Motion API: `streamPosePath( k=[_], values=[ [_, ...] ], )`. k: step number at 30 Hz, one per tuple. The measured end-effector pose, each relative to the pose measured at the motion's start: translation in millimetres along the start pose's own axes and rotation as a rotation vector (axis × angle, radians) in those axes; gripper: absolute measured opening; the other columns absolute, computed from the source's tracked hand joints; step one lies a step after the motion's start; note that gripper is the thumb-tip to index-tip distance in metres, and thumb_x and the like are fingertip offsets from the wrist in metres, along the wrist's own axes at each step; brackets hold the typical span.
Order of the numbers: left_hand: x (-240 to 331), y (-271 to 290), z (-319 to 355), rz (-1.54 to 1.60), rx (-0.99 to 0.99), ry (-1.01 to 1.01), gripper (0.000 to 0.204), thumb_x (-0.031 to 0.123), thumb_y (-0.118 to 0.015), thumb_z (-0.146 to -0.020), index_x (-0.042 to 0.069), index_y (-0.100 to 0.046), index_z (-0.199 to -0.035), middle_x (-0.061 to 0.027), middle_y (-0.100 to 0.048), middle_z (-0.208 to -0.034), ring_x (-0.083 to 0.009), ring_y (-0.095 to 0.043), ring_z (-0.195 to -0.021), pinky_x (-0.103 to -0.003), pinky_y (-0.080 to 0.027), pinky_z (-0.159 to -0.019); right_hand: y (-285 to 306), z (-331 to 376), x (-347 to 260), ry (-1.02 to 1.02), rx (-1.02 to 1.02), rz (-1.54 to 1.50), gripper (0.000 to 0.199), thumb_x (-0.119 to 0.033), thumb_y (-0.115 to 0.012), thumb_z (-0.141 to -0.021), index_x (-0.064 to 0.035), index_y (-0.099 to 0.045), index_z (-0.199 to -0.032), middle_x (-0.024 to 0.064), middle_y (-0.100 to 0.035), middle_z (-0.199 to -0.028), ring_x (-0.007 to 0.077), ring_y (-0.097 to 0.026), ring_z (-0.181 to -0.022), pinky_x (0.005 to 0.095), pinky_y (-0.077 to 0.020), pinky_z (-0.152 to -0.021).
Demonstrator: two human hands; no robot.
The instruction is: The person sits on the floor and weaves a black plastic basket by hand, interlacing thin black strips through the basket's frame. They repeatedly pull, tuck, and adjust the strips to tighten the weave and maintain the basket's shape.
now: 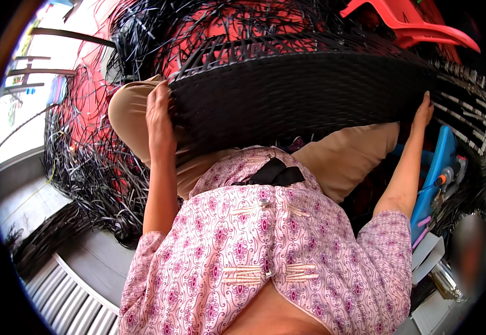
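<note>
A broad black woven wicker panel (304, 95) lies across the person's lap, stretching from the left knee to the far right of the scene. The left hand (159, 114) lies on its left end, palm against the weave with the fingers (158, 92) curled over the upper left edge, gripping it. The right hand (423, 111) is at the panel's right end, fingertips pressed against the edge; whether they wrap around it cannot be told, as the panel hides them.

The panel is made of flat, glossy black plastic strips plaited in tight horizontal rows, giving a ribbed, slightly curved surface. Along its far edge the weave opens into upright ribs with gaps between them. Loose black strips (95, 167) spill in a tangled heap at the left and behind the panel, over a red surface.

The person wears a pink patterned blouse (265, 245) with short sleeves and tan trousers (349, 156), both soft cloth. A red plastic chair (410, 25), smooth and moulded, sits at the far right. Near the right forearm a blue plastic holder (436, 173) stands upright, with a tool with an orange and dark handle (447, 176) beside it. Pale flat paper sheets (427, 251) lie at the near right. A grey ridged metal track (70, 298) runs across the near left.
</note>
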State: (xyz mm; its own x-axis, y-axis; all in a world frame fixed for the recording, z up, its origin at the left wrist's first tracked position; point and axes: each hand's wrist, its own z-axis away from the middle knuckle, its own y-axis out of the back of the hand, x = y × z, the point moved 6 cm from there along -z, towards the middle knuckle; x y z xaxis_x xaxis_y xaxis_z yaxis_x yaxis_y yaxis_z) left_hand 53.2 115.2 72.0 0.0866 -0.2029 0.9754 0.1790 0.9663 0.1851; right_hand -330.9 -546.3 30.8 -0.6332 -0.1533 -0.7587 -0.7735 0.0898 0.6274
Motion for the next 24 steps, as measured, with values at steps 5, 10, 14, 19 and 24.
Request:
streamPosePath(
  k=[5,10,14,19,24],
  values=[
    [-24.4,-16.7,-31.7,0.165,0.102,0.010,0.047,0.040,-0.048,-0.100,0.004,-0.060,-0.127,-0.0083,-0.065,-0.116,-0.0217,-0.061,-0.101,-0.036,-0.046,-0.095,-11.8,-19.5,16.3,-0.072,-0.132,-0.236,0.080,-0.057,-0.060,-0.087,0.0039,-0.050,-0.137,0.0177,-0.050,-0.141,0.0270,-0.049,-0.127,0.0356,-0.0360,-0.108],
    [-12.6,-29.3,-105.5,0.294,0.107,0.209,0.045,0.046,-0.051,-0.096,0.005,-0.068,-0.104,-0.0093,-0.063,-0.099,-0.0187,-0.054,-0.094,-0.034,-0.044,-0.085,-7.7,13.2,-8.4,-0.044,-0.073,-0.142,0.083,-0.064,-0.058,-0.085,-0.0013,-0.051,-0.138,0.0176,-0.049,-0.143,0.0306,-0.045,-0.132,0.0394,-0.0345,-0.109],
    [7.2,-9.8,-202.6,0.216,0.133,0.167,0.041,0.045,-0.058,-0.091,0.007,-0.072,-0.091,-0.0081,-0.064,-0.083,-0.0202,-0.054,-0.076,-0.036,-0.042,-0.072,-13.2,59.1,-37.4,-0.134,-0.203,-0.147,0.082,-0.059,-0.057,-0.089,-0.0023,-0.042,-0.146,0.0139,-0.042,-0.150,0.0267,-0.039,-0.137,0.0378,-0.0311,-0.111],
    [34.7,34.0,-290.4,0.087,0.055,0.224,0.038,0.044,-0.062,-0.090,0.006,-0.064,-0.089,-0.0085,-0.063,-0.080,-0.0229,-0.058,-0.073,-0.043,-0.049,-0.073,6.8,146.1,-74.5,-0.108,-0.274,-0.197,0.074,-0.051,-0.060,-0.091,0.0033,-0.048,-0.139,0.0160,-0.049,-0.143,0.0264,-0.044,-0.134,0.0354,-0.0333,-0.109],
    [47.9,63.6,-286.2,-0.503,0.079,-0.047,0.044,0.038,-0.059,-0.092,0.000,-0.060,-0.115,-0.0202,-0.067,-0.094,-0.0330,-0.065,-0.091,-0.041,-0.050,-0.083,30.3,203.5,-83.8,0.036,-0.205,0.228,0.075,-0.060,-0.050,-0.092,0.0055,-0.056,-0.128,0.0256,-0.059,-0.127,0.0390,-0.055,-0.119,0.0418,-0.0421,-0.100]
  ],
)
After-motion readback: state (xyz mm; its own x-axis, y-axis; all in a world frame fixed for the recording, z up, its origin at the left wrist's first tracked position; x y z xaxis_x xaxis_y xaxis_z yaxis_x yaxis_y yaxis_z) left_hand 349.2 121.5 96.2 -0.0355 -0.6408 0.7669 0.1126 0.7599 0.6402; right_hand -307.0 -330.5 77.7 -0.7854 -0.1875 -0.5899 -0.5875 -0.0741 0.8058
